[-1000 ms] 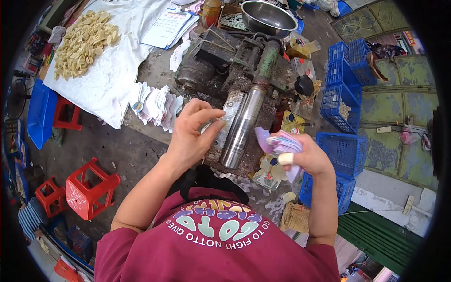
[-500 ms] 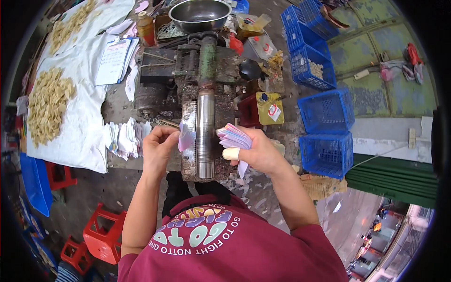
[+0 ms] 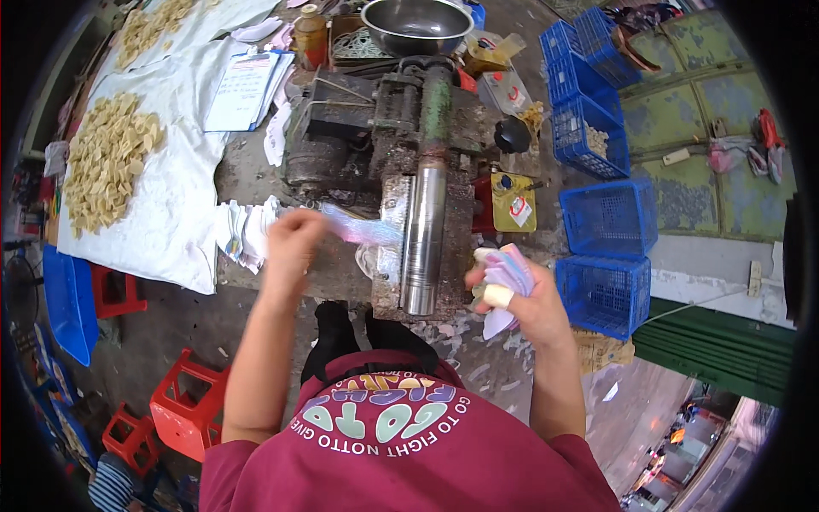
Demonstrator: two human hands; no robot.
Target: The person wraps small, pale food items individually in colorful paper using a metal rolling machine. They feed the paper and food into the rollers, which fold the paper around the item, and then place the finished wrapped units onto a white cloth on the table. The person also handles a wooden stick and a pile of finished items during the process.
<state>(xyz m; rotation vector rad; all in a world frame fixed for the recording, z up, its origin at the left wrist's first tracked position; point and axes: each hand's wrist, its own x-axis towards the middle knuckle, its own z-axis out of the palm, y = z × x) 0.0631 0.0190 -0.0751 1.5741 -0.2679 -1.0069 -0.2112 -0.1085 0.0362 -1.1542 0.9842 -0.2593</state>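
My left hand (image 3: 294,241) is closed, its fingertips pinching the end of a thin pastel pink-and-blue piece (image 3: 365,229) of sheet material. Motion blurs that piece; its far end reaches the left side of a shiny metal roller (image 3: 427,235). To the right of the roller, my right hand (image 3: 533,303) grips a folded bunch of pastel pieces (image 3: 509,275), mostly pink and lilac. A pale yellow wrap (image 3: 497,296) covers its thumb. A row of white pieces (image 3: 243,232) stands on the table edge, left of my left hand.
The roller belongs to a greasy machine (image 3: 388,183). Behind it sits a metal bowl (image 3: 418,43). A clipboard (image 3: 242,92) and heaps of yellowish chips (image 3: 109,162) lie on white cloth at left. Blue crates (image 3: 606,218) line the right; red stools (image 3: 183,405) stand lower left.
My left hand has drawn leftward from the roller, and more of the pastel piece shows stretched out. My right hand with its bunch has moved away from the roller. The view has shifted.
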